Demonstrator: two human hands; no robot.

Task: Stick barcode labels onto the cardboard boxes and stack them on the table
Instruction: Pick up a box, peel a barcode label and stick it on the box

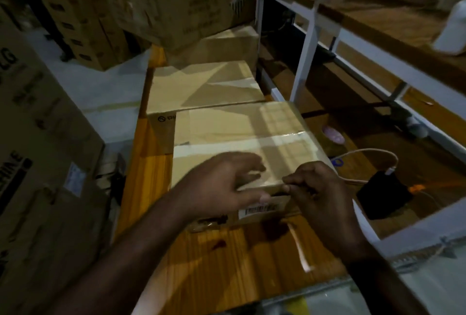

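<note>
A taped cardboard box (239,133) lies on the wooden table (227,259) right in front of me. A white barcode label (259,210) sits on its near side face. My left hand (224,186) rests flat on the box's near top edge, fingers spread, thumb down by the label. My right hand (315,188) is at the box's near right corner with fingertips pinched together at the label's upper right edge. Behind this box lies a second taped box (201,85), and further back two more boxes (214,44) are stacked.
Large printed cartons (37,138) stand at the left. A white-framed shelf (307,37) rises on the right, with a black pouch (383,196), a cable (365,153) and scissors (336,162) on its lower level. A white backing strip (300,249) lies on the table near me.
</note>
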